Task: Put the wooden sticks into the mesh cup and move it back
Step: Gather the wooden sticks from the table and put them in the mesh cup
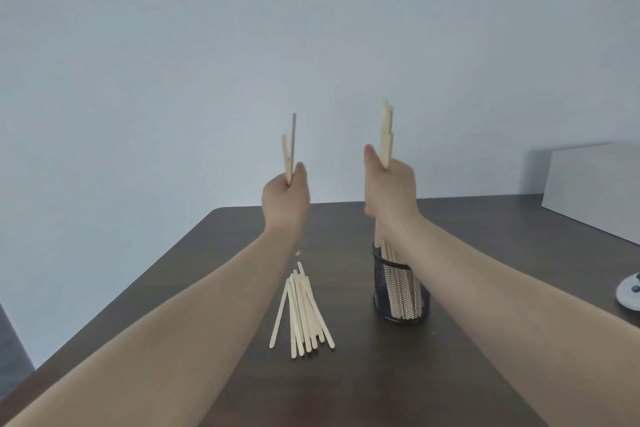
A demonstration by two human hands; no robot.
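Observation:
A black mesh cup (400, 291) stands on the dark wooden table (346, 374), with several pale wooden sticks upright inside it. Directly above the cup, my right hand (389, 187) is closed around a bunch of sticks (386, 135) whose lower ends reach down into the cup. My left hand (285, 201) is raised to the left of it, gripping a few sticks (289, 152) that point upward. A loose pile of sticks (303, 312) lies flat on the table, left of the cup and below my left hand.
A white board (595, 187) leans at the table's far right. A small grey-and-white object (630, 293) sits at the right edge. The table's left edge runs diagonally, with floor beyond it. A plain wall stands behind.

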